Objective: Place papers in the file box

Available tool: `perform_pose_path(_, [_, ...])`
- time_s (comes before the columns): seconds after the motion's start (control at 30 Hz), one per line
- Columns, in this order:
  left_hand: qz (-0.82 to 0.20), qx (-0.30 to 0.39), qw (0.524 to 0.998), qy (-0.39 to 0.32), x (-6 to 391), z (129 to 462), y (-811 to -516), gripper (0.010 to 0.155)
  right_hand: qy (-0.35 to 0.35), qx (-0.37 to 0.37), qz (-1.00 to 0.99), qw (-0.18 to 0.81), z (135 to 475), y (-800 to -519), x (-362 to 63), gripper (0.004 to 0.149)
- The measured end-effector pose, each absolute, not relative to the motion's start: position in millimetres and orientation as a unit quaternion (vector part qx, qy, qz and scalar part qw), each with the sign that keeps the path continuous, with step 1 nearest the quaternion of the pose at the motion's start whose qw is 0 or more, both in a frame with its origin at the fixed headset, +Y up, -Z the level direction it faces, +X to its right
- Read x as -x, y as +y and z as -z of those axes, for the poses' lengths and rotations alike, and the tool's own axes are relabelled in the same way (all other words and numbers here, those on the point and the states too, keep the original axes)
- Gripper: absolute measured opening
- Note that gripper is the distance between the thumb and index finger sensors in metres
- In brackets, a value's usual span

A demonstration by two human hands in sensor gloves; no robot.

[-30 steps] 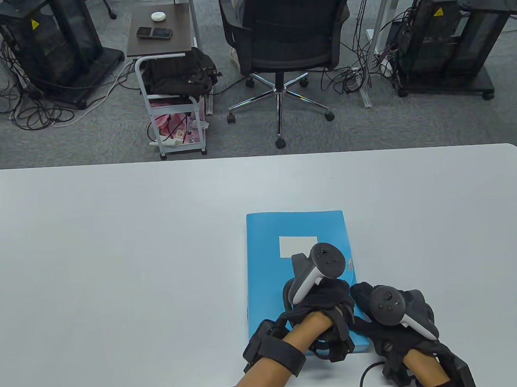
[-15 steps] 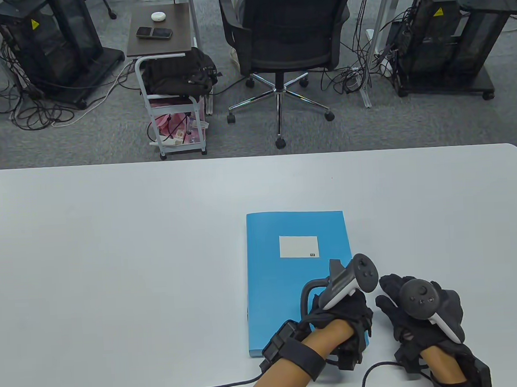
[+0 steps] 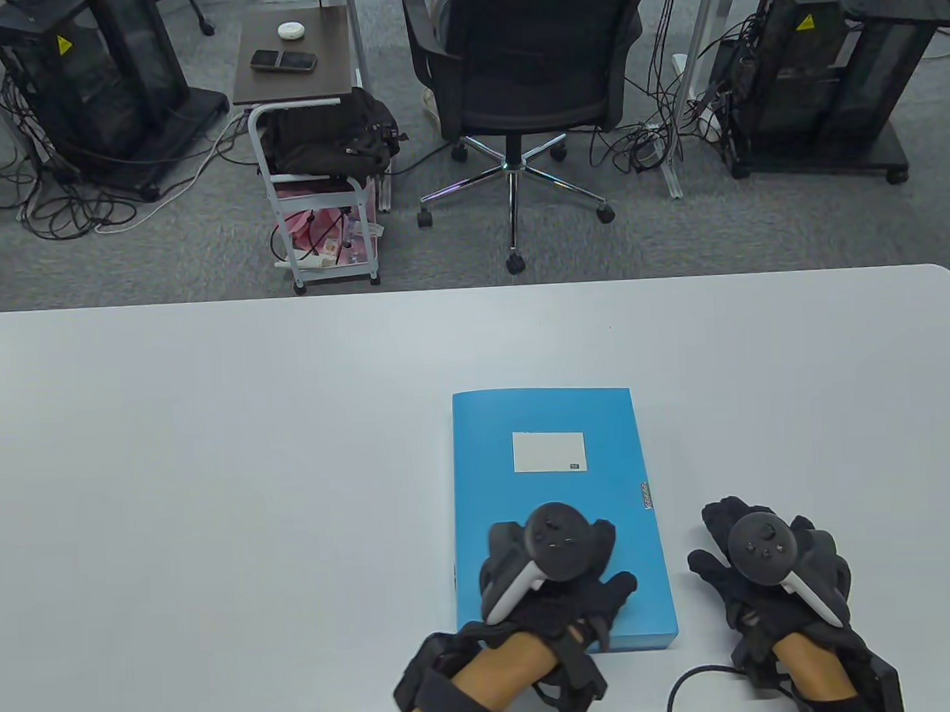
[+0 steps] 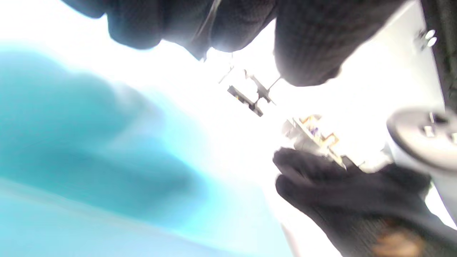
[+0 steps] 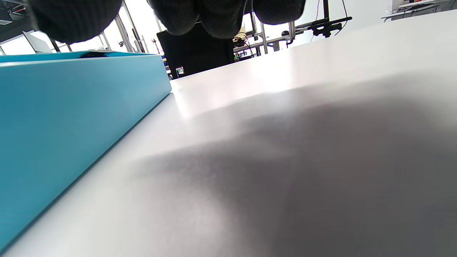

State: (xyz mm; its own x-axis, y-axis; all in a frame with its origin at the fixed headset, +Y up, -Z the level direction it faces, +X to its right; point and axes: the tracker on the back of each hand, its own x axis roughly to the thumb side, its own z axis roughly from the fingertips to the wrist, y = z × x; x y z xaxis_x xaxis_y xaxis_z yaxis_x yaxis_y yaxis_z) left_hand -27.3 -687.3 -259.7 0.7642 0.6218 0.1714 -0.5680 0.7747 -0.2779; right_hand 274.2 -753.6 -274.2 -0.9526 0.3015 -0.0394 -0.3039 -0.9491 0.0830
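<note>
A closed blue file box [image 3: 544, 464] with a white label [image 3: 549, 452] lies flat on the white table [image 3: 210, 465], near the front middle. My left hand [image 3: 562, 582] rests flat on the box's near end, fingers spread, holding nothing. My right hand [image 3: 760, 564] lies on the table just right of the box, fingers loosely spread and empty. The box's blue side wall [image 5: 71, 117] fills the left of the right wrist view. The left wrist view is blurred, showing blue box surface [image 4: 71, 160] and the right hand [image 4: 350, 200]. No papers are in view.
Glove cables [image 3: 699, 678] trail off the front edge. Beyond the table's far edge stand an office chair [image 3: 524, 75], a small trolley with a bag [image 3: 313, 142] and two equipment racks [image 3: 87, 82].
My left hand moved from the box's right edge leftward onto its near end and flattened out. My right hand shifted slightly right and stays on the table.
</note>
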Motion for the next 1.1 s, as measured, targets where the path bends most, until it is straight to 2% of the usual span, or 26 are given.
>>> perform_pose_path(0.07, [-0.306,0.053,0.945,-0.104,71,260,-688,0.083,0.056,0.012,-0.986,0.157,274,-756,-274,0.073])
perform_pose_path(0.17, [-0.28,0.043,0.958,-0.049,135,263,-695,0.09,0.063,0.016,-0.988,0.142,275,-759,-273,0.08])
perform_pose_path(0.3, [-0.216,0.039,0.976,0.003,192,271,-712,0.096,0.057,0.027,-0.991,0.122,276,-758,-274,0.087])
perform_pose_path(0.4, [-0.203,0.035,0.978,0.028,216,274,-725,0.096,0.062,0.029,-0.991,0.114,275,-759,-275,0.088])
perform_pose_path(0.73, [-0.182,0.092,0.975,0.089,245,284,-758,0.098,0.101,0.047,-0.989,0.102,280,-769,-284,0.091])
perform_pose_path(1.1, [-0.194,0.089,0.973,0.093,247,280,-755,0.097,0.109,0.038,-0.988,0.104,280,-770,-283,0.091])
